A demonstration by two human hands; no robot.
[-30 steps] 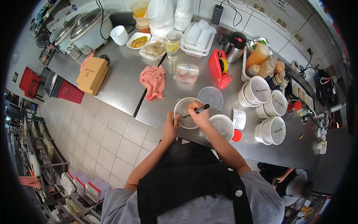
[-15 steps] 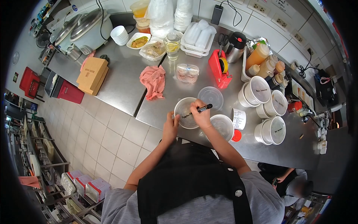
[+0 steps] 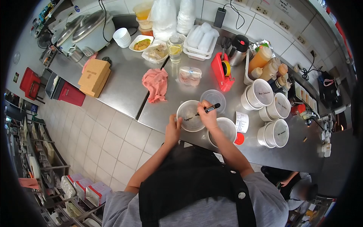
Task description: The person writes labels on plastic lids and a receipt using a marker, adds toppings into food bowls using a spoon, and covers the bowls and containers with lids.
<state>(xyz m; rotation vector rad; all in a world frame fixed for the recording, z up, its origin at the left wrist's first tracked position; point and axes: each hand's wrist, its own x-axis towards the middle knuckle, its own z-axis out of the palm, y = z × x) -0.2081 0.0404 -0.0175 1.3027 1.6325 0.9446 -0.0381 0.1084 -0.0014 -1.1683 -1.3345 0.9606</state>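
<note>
A round tub with a clear lid stands on the steel counter in front of me, dark handwriting across its lid. My left hand grips its left edge, thumb and fingers at the rim. In my right hand is a black marker, pinched with its tip at the lid beside the writing. Just behind that hand lies a loose clear lid. Another lidded tub sits under my right wrist, partly covered by it. A printed receipt and a red cap lie to its right.
Several stacked lidded tubs with writing stand at the right, before sauce bottles. Further back are a red tape dispenser, a wrapped package and a pink cloth. Another person is at lower right.
My right hand and the marker have shifted slightly right along the lid. More handwriting shows now. My left hand stays at the tub's edge.
</note>
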